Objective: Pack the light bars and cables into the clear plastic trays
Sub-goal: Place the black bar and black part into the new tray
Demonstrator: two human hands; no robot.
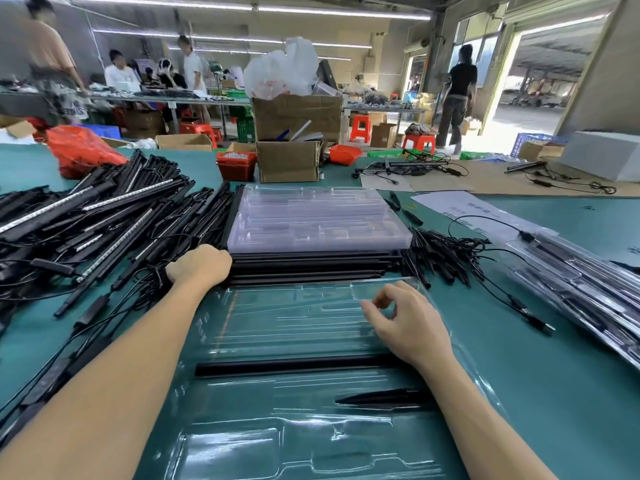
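Note:
A clear plastic tray lies on the green table in front of me. One black light bar sits across its middle slot, and a shorter black piece lies in a slot nearer me. My left hand reaches the left end of a row of black bars just beyond the tray, fingers curled over the ends. Over the tray's far right part hovers my right hand, fingers loosely bent and holding nothing. A stack of empty clear trays rests behind the bars.
A large heap of light bars and cables fills the left of the table. A bundle of black cables lies to the right, with filled trays beyond. Cardboard boxes and a red bin stand at the far edge.

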